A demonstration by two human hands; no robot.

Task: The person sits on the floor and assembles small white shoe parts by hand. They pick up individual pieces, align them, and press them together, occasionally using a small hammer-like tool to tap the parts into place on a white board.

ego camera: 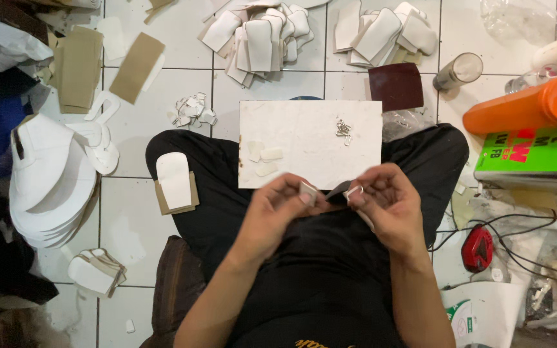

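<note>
Both hands, left hand [278, 206] and right hand [385, 203], pinch one small dark strap [338, 191] with curled fingers.

Bright, even overhead light; sharp, soft shadows.

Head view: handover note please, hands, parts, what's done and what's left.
Left hand: pinching a small white piece.
Right hand: pinching a thin dark strap with a small metal buckle at its fingertips.
Both hands are held over the lap, just below the white board.
On the board: a few loose metal buckles and three small white pieces.
Done: cannot tell whether the buckle is already threaded.
Left: the buckles and pieces on the board lie unused.
</note>
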